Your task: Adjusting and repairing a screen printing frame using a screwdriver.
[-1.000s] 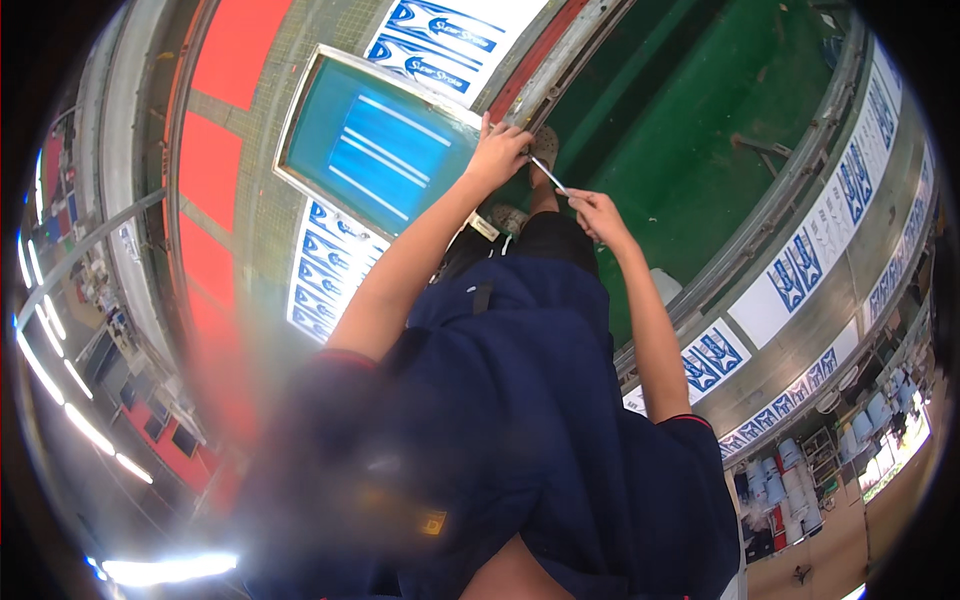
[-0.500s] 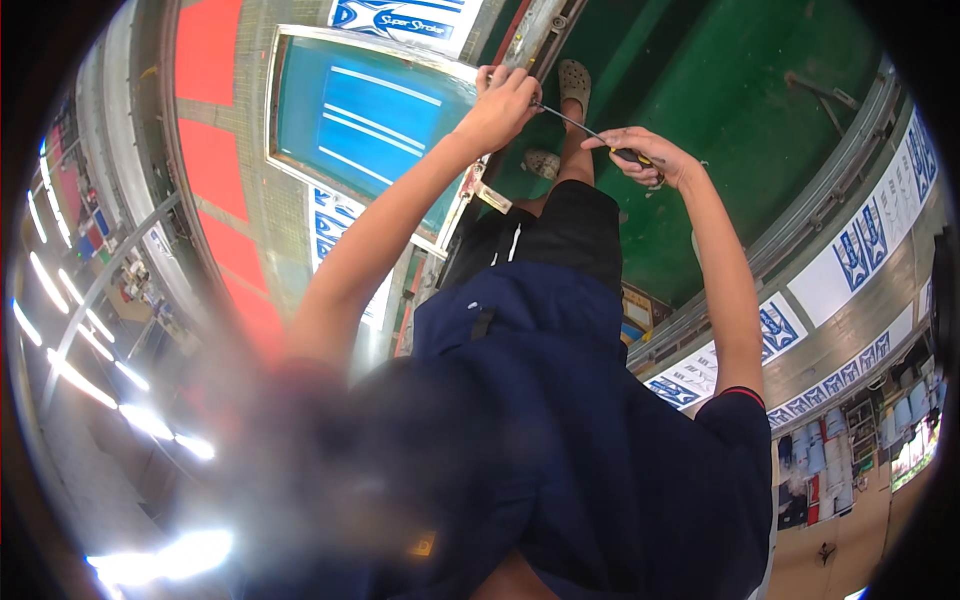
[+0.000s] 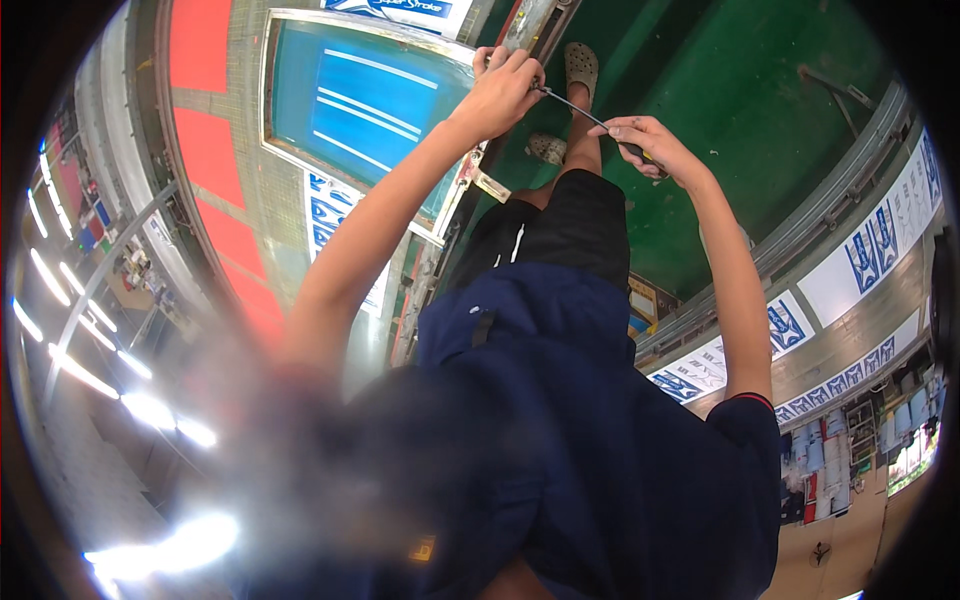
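My right hand (image 3: 652, 146) is closed around the black and yellow handle of a screwdriver (image 3: 570, 103). Its thin metal shaft runs up and left to my left hand (image 3: 505, 92). The left fingers are curled at the corner of a white-edged screen-printing frame (image 3: 264, 82), where the shaft's tip meets a small metal fitting. What lies inside that grip is hidden. Across the frame's mesh is a blue panel (image 3: 375, 95) with white stripes. A metal bracket (image 3: 490, 184) sticks out from the frame's near right corner.
Left of the frame, a long table (image 3: 262, 165) carries red sheets (image 3: 205, 150) and blue-and-white printed sheets. A metal rail (image 3: 528, 25) edges it. Green floor (image 3: 720, 110) lies beneath my clogs (image 3: 580, 66). At the right runs another table with printed sheets (image 3: 872, 255).
The view has shifted slightly. My right hand has turned a little about the screwdriver handle. Both hands stay at the frame corner and the tool.
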`<state>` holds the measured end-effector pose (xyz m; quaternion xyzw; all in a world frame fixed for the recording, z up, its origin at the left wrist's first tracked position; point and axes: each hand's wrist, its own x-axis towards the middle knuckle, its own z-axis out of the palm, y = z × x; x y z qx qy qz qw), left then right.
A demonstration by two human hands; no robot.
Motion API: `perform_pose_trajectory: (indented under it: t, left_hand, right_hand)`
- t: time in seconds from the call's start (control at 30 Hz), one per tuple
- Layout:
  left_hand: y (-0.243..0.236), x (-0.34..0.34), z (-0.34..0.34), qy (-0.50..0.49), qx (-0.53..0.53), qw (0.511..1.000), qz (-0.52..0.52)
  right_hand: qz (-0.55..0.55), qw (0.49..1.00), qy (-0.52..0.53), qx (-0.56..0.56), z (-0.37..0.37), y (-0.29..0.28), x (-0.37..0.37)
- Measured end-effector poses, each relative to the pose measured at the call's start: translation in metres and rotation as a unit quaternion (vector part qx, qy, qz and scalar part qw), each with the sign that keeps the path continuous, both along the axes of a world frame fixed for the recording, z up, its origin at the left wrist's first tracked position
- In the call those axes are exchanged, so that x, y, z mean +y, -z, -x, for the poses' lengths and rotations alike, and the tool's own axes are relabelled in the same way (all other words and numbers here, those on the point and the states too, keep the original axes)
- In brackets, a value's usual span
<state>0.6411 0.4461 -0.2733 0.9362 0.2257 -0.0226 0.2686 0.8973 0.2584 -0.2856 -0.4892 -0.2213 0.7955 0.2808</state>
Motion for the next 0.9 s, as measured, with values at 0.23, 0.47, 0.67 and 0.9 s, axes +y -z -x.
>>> perform_pose_trajectory:
  t: [0.23, 0.47, 0.67, 0.9]
  left_hand:
    - [0.000, -0.003, -0.002, 0.005, -0.027, 1.000, -0.014]
    - [0.004, -0.004, -0.003, 0.002, 0.007, 1.000, -0.016]
    - [0.003, -0.005, -0.002, 0.000, -0.003, 1.000, -0.031]
    - [0.008, 0.001, -0.004, 0.007, 0.006, 0.999, -0.033]
  right_hand:
    - [0.049, 0.996, -0.014, 0.078, -0.008, 0.000, 0.003]
    - [-0.035, 0.996, -0.007, -0.084, 0.007, 0.006, -0.010]
    - [-0.128, 0.952, 0.028, -0.278, 0.031, -0.007, -0.021]
    - [-0.247, 0.802, 0.001, -0.544, 0.062, -0.018, -0.032]
